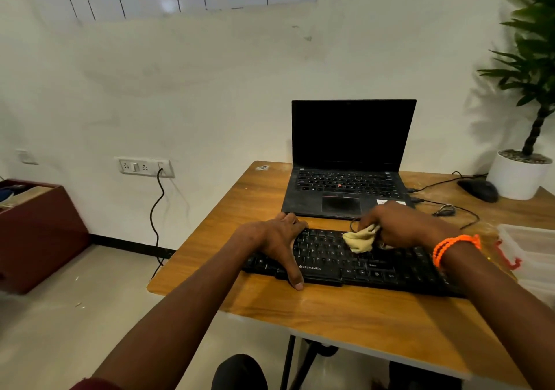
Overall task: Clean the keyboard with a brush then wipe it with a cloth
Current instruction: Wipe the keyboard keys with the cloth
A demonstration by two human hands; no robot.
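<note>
Single head view, angled forward and down, close over table (345,314)

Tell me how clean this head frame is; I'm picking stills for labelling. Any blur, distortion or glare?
Head view: wide-angle bending bows the wall lines and the table edges; the red box at the left edge is smeared; a soft glare spot sits on the whiteboard; the plant casts a shadow on the wall; keyboard, cloth and both hands read fairly sharp.

Keyboard (345,262) front edge: "ZEBRONICS", white print
Keyboard bottom row keys: "Alt", "Ctrl"
Keyboard letter keys: white letters, mostly too blurred to read
</note>
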